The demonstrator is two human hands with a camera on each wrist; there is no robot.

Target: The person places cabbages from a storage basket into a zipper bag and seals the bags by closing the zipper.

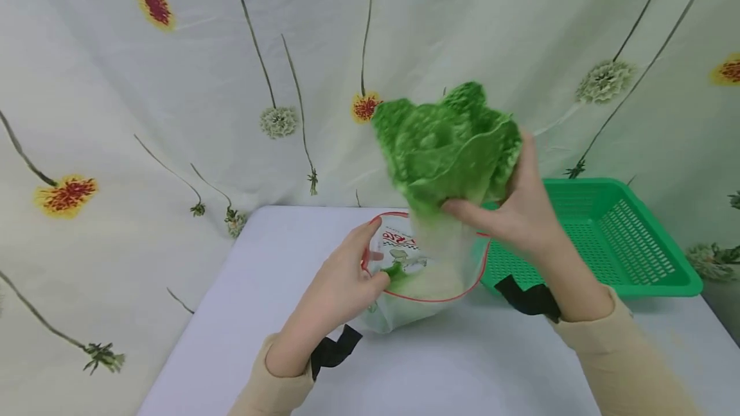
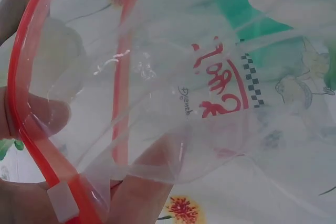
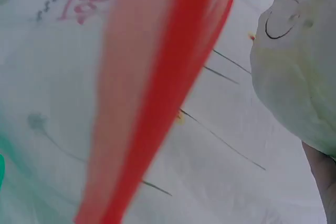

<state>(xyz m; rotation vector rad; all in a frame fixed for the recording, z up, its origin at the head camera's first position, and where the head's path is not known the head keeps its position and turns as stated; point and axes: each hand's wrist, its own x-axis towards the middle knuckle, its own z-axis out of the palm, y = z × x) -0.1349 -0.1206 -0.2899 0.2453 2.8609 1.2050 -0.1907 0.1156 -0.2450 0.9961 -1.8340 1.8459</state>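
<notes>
My right hand (image 1: 523, 214) grips a napa cabbage (image 1: 453, 146) by its leafy upper part, thumb across the front. The cabbage stands upright, its pale lower end blurred over the mouth of a clear zip bag (image 1: 399, 313) with a red rim. In the right wrist view the cabbage's pale base (image 3: 294, 66) bears a drawn smile, with the red zip strip (image 3: 157, 98) crossing in front. My left hand (image 1: 341, 278) pinches the bag's left rim. A white slider (image 2: 63, 201) sits on the zip near those fingers. Something green (image 1: 396, 271) shows at the bag's mouth.
A green plastic basket (image 1: 665, 242) stands on the white table (image 1: 243, 339) behind my right forearm, to the right of the bag. Behind the table hangs a pale cloth (image 1: 324, 69) printed with flowers. Black straps (image 1: 338, 348) circle both wrists.
</notes>
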